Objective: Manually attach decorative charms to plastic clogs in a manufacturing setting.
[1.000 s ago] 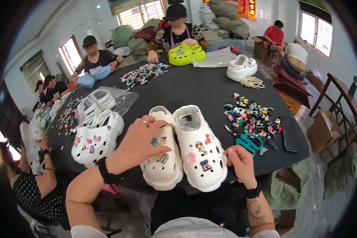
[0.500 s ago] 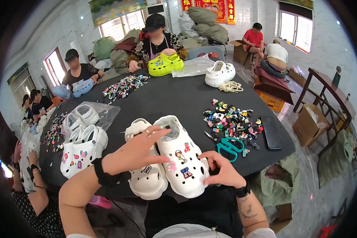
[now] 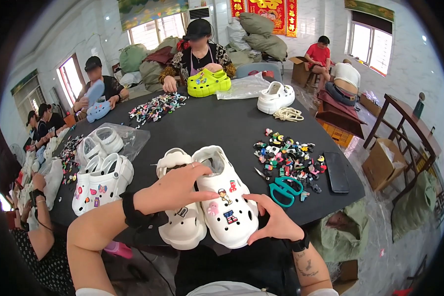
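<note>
A white clog [image 3: 232, 231] stands on the table's near edge in front of me, its toe toward me. Colourful charms [image 3: 230, 217] sit in the holes of its upper. My left hand [image 3: 180, 186] reaches across from the left, fingers hooked at the clog's heel opening and thumb on the upper beside a figure-shaped charm. Along the right side of the toe, my right hand [image 3: 276, 222] grips with thumb and fingers. Its mate, a second white clog [image 3: 182, 229], lies close on the left, partly hidden under my left hand and wrist.
Right of the clogs lie a charm pile [image 3: 288, 155], teal-handled scissors [image 3: 286, 191] and a black phone [image 3: 336, 171]. More white clogs [image 3: 103, 182] stand on the left. Across the table [image 3: 202, 123], a person handles a lime clog [image 3: 208, 82]; another holds blue clogs [image 3: 98, 111].
My left hand has come down onto the clog's upper, and my right hand has closed against the toe's side. At the far left, a person has raised a blue clog.
</note>
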`<state>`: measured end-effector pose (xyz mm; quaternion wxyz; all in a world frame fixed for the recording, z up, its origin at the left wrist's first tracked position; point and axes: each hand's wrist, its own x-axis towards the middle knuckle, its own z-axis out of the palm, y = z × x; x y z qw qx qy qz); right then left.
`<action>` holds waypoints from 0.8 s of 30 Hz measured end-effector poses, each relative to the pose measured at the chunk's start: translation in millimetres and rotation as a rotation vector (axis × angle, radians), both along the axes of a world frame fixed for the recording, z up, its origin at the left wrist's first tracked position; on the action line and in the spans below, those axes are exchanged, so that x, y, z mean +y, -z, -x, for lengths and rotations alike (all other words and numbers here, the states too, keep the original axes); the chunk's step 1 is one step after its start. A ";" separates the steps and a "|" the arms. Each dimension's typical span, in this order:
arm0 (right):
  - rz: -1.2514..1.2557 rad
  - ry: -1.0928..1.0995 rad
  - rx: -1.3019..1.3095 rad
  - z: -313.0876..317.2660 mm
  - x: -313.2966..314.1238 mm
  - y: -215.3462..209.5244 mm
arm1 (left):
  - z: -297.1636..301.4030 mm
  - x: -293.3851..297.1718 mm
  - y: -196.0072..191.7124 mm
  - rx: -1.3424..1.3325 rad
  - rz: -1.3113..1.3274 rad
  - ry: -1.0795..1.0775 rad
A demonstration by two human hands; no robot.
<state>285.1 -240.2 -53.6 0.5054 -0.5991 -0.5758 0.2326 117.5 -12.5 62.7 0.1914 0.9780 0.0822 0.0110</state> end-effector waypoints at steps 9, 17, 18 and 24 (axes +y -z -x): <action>0.001 -0.002 0.004 0.3 -0.6 0.1 | -28.7 -0.5 -12.6 0.345 -0.047 -0.043; -0.012 0.014 -0.030 1.1 -1.5 -1.4 | -37.6 2.4 -2.8 0.332 -0.075 -0.025; -0.010 0.022 -0.029 2.3 -1.0 -1.2 | -33.7 3.4 -1.1 0.298 -0.041 -0.033; -0.129 -0.063 0.128 -0.2 6.4 9.7 | 8.3 2.5 -13.3 0.207 0.044 -0.069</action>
